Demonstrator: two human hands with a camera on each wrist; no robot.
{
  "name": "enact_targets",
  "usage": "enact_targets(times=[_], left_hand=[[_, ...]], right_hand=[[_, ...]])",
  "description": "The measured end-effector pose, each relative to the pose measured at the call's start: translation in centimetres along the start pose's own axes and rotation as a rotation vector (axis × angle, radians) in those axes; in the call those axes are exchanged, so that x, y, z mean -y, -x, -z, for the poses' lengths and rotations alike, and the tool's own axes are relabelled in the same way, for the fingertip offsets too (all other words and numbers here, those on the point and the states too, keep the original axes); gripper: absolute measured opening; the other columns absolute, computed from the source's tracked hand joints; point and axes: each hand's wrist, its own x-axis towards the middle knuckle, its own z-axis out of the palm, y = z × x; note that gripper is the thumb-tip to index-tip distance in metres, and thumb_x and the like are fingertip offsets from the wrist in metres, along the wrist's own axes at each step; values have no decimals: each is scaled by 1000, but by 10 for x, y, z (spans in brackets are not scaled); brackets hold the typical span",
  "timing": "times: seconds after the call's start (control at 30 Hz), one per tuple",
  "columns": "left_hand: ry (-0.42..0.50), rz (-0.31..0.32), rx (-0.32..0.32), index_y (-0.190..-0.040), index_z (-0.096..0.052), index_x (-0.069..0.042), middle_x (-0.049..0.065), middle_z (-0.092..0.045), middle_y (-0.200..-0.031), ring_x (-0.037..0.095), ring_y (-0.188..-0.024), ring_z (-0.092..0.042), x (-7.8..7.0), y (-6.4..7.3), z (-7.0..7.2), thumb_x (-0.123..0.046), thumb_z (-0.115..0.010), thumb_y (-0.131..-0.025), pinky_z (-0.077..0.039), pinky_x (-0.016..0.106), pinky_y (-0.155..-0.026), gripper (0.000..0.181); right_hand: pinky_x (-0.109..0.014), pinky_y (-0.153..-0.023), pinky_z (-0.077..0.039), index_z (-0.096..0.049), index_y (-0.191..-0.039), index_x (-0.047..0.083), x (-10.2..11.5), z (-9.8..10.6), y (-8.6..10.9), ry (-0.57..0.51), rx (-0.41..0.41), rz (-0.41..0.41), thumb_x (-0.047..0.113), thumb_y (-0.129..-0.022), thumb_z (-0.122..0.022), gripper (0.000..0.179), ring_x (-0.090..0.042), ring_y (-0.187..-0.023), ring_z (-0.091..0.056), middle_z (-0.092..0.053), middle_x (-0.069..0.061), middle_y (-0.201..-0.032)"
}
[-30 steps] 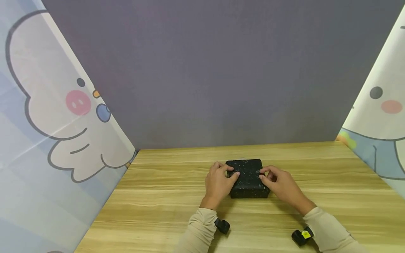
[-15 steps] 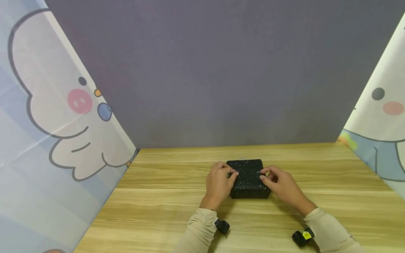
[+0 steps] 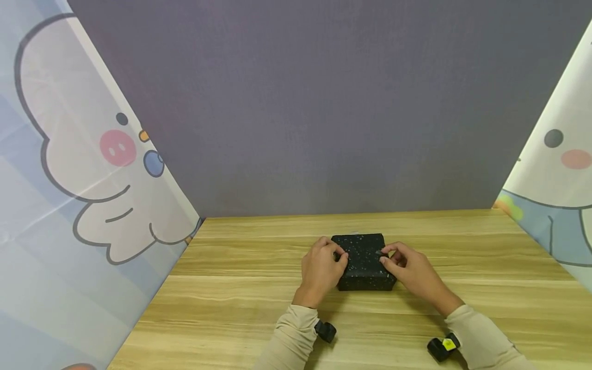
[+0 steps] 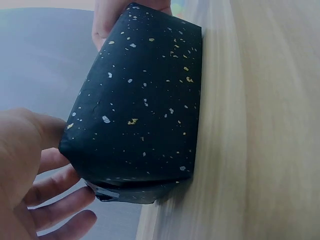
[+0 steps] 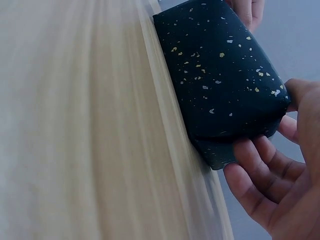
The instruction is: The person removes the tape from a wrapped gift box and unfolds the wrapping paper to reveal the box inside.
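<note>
A box wrapped in black paper with silver and gold flecks (image 3: 363, 262) sits flat on the wooden table. At its left side my left hand (image 3: 321, 267) pinches the upper edge between thumb and index finger. In the left wrist view the other fingers (image 4: 65, 207) spread beside the box's folded end, where a strip of clear tape (image 4: 106, 192) shows. My right hand (image 3: 411, 270) grips the opposite upper edge, thumb and index finger close together. Seen from the right wrist, its fingertips (image 5: 245, 150) touch the folded paper end. The box's far side is hidden.
The wood-grained table (image 3: 231, 298) runs back to a grey panel (image 3: 324, 103). Cartoon-printed sheets stand at the left (image 3: 69, 154) and right (image 3: 564, 169). A black camera on a strap (image 3: 326, 331) sits at the left wrist, another (image 3: 439, 348) at the right.
My left index finger has drawn closer to the thumb at the box's left edge. The right hand and the box stay almost where they were; the head view shifts slightly.
</note>
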Motion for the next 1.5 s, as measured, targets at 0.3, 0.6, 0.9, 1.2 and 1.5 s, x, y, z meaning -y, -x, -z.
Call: enact_targets(times=[0.3, 0.6, 0.9, 1.2, 1.5], left_hand=[[161, 130, 86, -80, -73, -22, -6, -63, -100, 3, -58, -50, 5, 0, 0, -29, -75, -90, -37, 21, -46, 13], [489, 250, 192, -79, -71, -19, -8, -61, -93, 5, -75, -56, 22, 0, 0, -26, -71, -94, -50, 27, -68, 17], [731, 337, 279, -87, -74, -14, -7, -72, -94, 10, -78, -62, 35, -4, 0, -18, -65, -97, -50, 28, -67, 14], [779, 374, 322, -89, -74, -10, -6, -73, -95, 16, -79, -62, 46, -7, 6, -18, -64, -94, -50, 30, -68, 14], [938, 455, 324, -95, -69, 1, 6, -74, -96, 21, -88, -72, 50, -8, 4, -11, -59, -97, -57, 42, -81, 16]], right_hand=[[-28, -58, -47, -66, -113, 11, 1, 1, 1, -3, 22, -30, 24, -98, -69, 20, -9, -65, -55, -60, 4, -80], [-28, -57, -47, -66, -113, 11, 0, -1, 5, -20, 27, -26, 23, -98, -68, 19, -9, -65, -55, -60, 4, -80], [-29, -59, -48, -65, -115, 12, -3, 1, 5, -2, 32, -40, 26, -99, -67, 22, -10, -67, -56, -60, 3, -82], [-29, -61, -48, -66, -114, 13, -3, 2, 1, 16, 22, -20, 27, -98, -68, 21, -10, -67, -57, -59, 3, -82], [-30, -61, -50, -66, -114, 14, -1, 2, 0, 8, 26, -41, 28, -99, -67, 21, -13, -70, -60, -61, 0, -87]])
